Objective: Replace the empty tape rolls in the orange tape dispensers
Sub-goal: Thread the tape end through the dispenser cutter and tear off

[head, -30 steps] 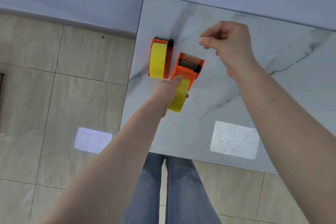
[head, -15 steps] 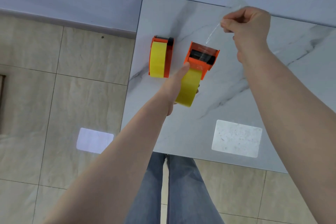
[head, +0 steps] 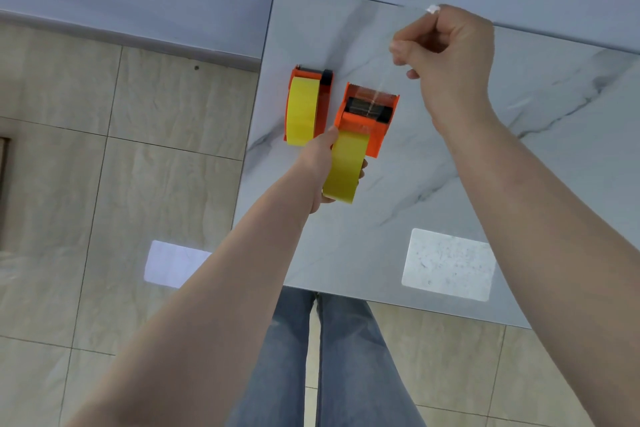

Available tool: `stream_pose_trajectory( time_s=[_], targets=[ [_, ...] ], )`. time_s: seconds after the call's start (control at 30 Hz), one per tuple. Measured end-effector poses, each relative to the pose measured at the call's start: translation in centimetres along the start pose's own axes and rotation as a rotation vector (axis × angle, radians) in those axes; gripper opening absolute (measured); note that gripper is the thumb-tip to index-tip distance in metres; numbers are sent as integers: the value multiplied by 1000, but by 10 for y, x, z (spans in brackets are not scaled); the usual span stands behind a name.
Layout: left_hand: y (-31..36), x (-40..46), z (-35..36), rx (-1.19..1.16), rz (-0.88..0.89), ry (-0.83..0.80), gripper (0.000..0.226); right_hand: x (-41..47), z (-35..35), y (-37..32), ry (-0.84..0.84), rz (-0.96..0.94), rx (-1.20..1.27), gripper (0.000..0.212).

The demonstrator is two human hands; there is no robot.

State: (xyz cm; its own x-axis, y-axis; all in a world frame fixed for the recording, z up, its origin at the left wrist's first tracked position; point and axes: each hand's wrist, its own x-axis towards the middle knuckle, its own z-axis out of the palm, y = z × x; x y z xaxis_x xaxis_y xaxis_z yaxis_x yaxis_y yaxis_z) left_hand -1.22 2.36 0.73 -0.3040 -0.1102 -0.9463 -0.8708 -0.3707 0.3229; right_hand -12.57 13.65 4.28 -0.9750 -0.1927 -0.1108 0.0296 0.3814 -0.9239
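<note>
My left hand [head: 320, 163] grips the orange tape dispenser [head: 369, 116] by its yellow roll [head: 344, 166] above the marble desk [head: 519, 149]. My right hand [head: 450, 55] pinches a clear strip of tape [head: 381, 83] drawn up from the dispenser's mouth. A second dispenser [head: 308, 104] lies just beside, near the desk's left edge.

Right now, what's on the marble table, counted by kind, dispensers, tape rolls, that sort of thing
Orange tape dispensers: 2, one lying on the table, one held by the left hand
Yellow tape rolls: 2, one in each dispenser
Clear tape strips: 1, pinched by the right hand
Total: 5
</note>
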Motion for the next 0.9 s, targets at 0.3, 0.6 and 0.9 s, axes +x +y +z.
stream_pose_trajectory(
  time_s=[0.3,0.6,0.9],
  targets=[
    [0,-8,5,44,-68,-46,38,-4,-10,3,-28,70,52,22],
    [3,-16,13,35,-94,67,42,-27,3,-6,-182,-28,22,24],
    [-7,-15,13,78,2,-20,31,7,-31,25,156,350,299,20]
  ],
)
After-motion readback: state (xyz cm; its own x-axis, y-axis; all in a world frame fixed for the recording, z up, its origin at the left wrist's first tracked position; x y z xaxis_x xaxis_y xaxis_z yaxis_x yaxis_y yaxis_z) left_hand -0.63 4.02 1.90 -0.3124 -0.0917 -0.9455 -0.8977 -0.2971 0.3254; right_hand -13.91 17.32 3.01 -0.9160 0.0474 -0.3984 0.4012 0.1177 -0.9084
